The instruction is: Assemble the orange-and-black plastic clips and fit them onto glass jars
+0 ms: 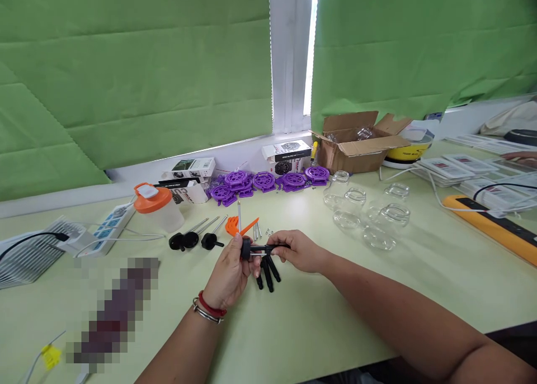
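Observation:
My left hand (231,273) is closed around a round black part (246,249) with thin metal rods, one standing upright from it. To its right, my right hand (298,251) pinches a slim black piece (279,246) that meets the rods. Just below the hands lie several black handles (267,274). Behind them are orange plastic pieces (233,226) and some loose metal screws (257,230). More black round parts with metal rods (191,239) rest left of my left hand.
An orange-lidded cup (168,213) and power strip (108,231) stand left. Purple wheel-like parts (264,181) line the back near printed boxes (289,156). Clear glass jars (380,236) stand right, before an open carton (356,152). An orange bar (490,224) and another person's hand (524,159) are far right.

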The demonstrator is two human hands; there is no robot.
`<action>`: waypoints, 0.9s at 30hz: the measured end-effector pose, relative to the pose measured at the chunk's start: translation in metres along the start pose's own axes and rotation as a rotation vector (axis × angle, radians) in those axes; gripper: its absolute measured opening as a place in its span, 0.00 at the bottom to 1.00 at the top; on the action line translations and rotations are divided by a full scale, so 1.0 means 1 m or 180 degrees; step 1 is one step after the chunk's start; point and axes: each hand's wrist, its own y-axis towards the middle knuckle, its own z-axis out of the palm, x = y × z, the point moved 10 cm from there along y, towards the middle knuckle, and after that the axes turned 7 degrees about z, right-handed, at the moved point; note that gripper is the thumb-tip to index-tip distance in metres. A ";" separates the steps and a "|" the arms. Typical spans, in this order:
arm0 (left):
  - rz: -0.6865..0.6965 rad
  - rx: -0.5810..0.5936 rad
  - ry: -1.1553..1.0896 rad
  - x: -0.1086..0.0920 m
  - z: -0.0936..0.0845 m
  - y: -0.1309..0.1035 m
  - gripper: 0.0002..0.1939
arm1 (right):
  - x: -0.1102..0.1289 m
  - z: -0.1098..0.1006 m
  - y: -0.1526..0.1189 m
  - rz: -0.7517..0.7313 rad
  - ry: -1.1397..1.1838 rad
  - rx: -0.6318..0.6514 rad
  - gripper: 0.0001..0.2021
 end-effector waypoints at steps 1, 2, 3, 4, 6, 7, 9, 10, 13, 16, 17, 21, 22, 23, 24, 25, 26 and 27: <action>0.0049 0.0006 0.0029 -0.001 0.000 0.000 0.19 | 0.000 0.001 0.000 0.0004 0.0002 0.0039 0.06; 0.0107 0.0005 0.0063 -0.003 0.000 0.001 0.19 | 0.000 0.003 0.000 0.0008 0.0011 0.0073 0.05; 0.0168 0.0010 0.0105 -0.004 0.000 0.001 0.18 | -0.001 0.003 0.000 0.0015 0.0033 0.0102 0.05; 0.0230 0.0024 0.0155 -0.006 0.000 0.001 0.18 | -0.002 0.003 0.001 0.0026 0.0077 0.0128 0.05; 0.0315 0.0061 0.0268 -0.009 0.000 0.001 0.17 | -0.005 0.004 0.001 0.0055 0.0244 0.0211 0.06; 0.0331 0.0083 0.0319 -0.009 0.000 0.001 0.17 | -0.006 0.006 0.001 0.0072 0.0343 0.0278 0.06; 0.0296 0.0116 0.0394 -0.007 0.000 0.001 0.18 | -0.008 0.008 0.001 0.0098 0.0491 0.0395 0.06; 0.0269 0.0125 0.0408 -0.006 0.000 0.001 0.18 | -0.010 0.010 0.001 0.0109 0.0519 0.0425 0.06; 0.0220 0.0146 0.0392 -0.003 0.001 0.002 0.20 | -0.011 0.008 0.001 0.0079 0.0388 0.0263 0.07; 0.0215 0.0177 0.0403 -0.002 0.002 0.002 0.22 | -0.009 0.005 0.001 -0.0010 0.0134 0.0025 0.08; 0.0220 0.0182 0.0413 -0.002 0.002 0.001 0.22 | -0.008 0.004 0.001 -0.0038 0.0044 -0.0021 0.08; 0.0229 0.0194 0.0406 -0.003 0.003 0.000 0.22 | -0.002 -0.001 -0.001 -0.0154 -0.0337 -0.0201 0.07; 0.0230 0.0193 0.0402 -0.003 0.004 0.000 0.21 | 0.001 -0.003 -0.002 -0.0193 -0.0426 -0.0258 0.07; 0.0231 0.0190 0.0401 -0.003 0.004 0.000 0.21 | 0.003 -0.004 -0.003 -0.0233 -0.0499 -0.0309 0.07; 0.0242 0.0175 0.0404 -0.004 0.005 0.000 0.20 | 0.006 -0.005 -0.004 -0.0278 -0.0551 -0.0349 0.07; 0.0262 0.0147 0.0405 -0.005 0.005 -0.001 0.20 | 0.009 -0.005 -0.004 -0.0322 -0.0584 -0.0373 0.07; 0.0281 0.0122 0.0406 -0.005 0.005 -0.001 0.19 | 0.011 -0.005 -0.005 -0.0355 -0.0602 -0.0385 0.08; 0.0301 0.0091 0.0405 -0.006 0.005 0.000 0.19 | 0.013 -0.004 -0.005 -0.0366 -0.0616 -0.0392 0.08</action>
